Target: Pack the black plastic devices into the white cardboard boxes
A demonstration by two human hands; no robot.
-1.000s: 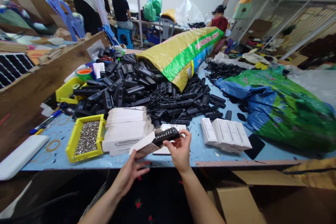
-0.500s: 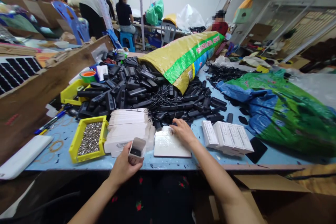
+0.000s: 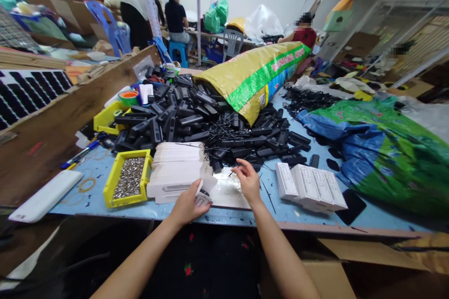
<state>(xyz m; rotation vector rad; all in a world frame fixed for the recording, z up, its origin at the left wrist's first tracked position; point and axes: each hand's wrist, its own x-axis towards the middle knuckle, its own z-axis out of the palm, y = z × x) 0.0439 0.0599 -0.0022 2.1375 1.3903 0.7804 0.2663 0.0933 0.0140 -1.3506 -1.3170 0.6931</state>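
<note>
Near the worktop's (image 3: 287, 217) front edge, the left hand (image 3: 189, 203) has its fingers clamped on an open white box (image 3: 202, 199); just beyond it, the right hand's (image 3: 248, 180) fingers seem to pinch a thin black strand (image 3: 230, 174). Closed-looking boxes (image 3: 306, 183) stand toward the right corner, while stacked pale cartons (image 3: 180, 159) and, farther back, heaped black devices (image 3: 191, 120) appear left unpacked.

White box (image 3: 202, 200), dark printed lines
</note>
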